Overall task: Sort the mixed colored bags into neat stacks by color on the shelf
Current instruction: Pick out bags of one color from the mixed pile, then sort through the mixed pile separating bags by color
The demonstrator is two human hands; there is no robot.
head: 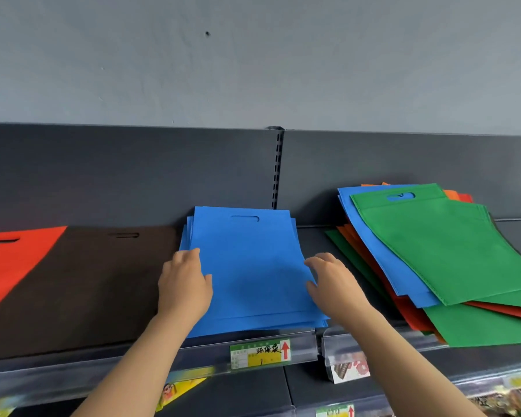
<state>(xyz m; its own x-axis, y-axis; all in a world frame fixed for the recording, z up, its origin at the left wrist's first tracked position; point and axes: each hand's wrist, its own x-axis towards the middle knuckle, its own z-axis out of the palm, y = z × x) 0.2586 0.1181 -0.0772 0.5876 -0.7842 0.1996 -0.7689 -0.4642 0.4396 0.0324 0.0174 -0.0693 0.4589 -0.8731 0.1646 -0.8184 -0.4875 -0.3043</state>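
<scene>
The blue stack is seen at the middle of the shelf, with its handle slots toward twelve o'clock. It is flanked by both hands. The left hand is laid against its nine o'clock edge with the thumb resting on the top bag, and the right hand is set against its three o'clock edge. The fingers of both are loosely bent and nothing is held.

The step in hand is judged to be the squaring of this stack. It would be done well if both sides were pressed inward evenly, so that the offset layers showing at ten o'clock and along the six o'clock edge are drawn flush. The front edge should be kept behind the price label.

Thin fabric is likely to slide, so light pressure is advised, not a shove.

At three o'clock from the stack the mixed pile lies fanned out and unsorted — green on top, with blue, orange and red beneath. At nine o'clock a brown stack and a red stack are already laid.
</scene>
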